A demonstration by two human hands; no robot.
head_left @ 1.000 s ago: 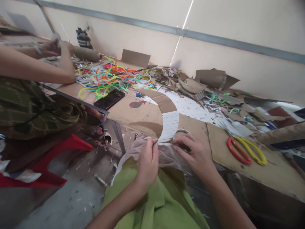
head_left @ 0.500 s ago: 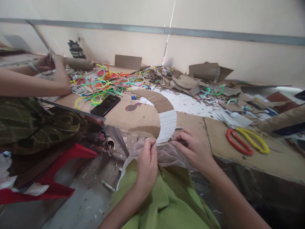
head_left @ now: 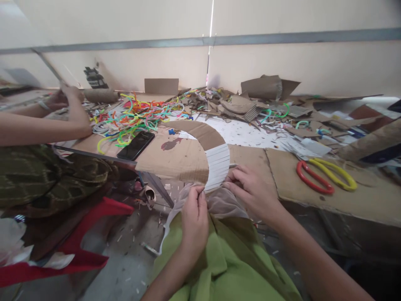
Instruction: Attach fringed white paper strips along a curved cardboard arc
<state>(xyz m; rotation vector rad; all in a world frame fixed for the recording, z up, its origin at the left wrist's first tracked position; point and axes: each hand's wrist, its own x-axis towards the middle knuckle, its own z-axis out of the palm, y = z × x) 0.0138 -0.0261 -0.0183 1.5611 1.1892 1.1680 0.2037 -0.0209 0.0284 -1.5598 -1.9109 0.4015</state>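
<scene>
A curved, crescent-shaped strip of cardboard [head_left: 209, 133] lies over the table's near edge. Its lower part is wrapped in white string [head_left: 217, 165] in close bands. My left hand [head_left: 196, 207] pinches the strip's lower left end between thumb and fingers. At the right edge of the wrapped part, the thumb and fingertips of my right hand [head_left: 246, 184] are pressed together, with a loop of pale string beside them. What lies between the right fingertips is mostly hidden, but it appears to be the string.
Red-and-yellow-handled scissors [head_left: 316, 177] lie on the right. A black phone [head_left: 136, 145] rests left of the strip. Behind are tangled coloured pipe-cleaner-like strands [head_left: 140, 110] and cardboard scraps [head_left: 241, 104]. A co-worker's arm [head_left: 44, 125] reaches in from the left, above a red stool [head_left: 103, 213].
The view has tilted and shifted slightly. My right hand has moved a little closer against the strip's right edge; my left hand keeps its pinch.
</scene>
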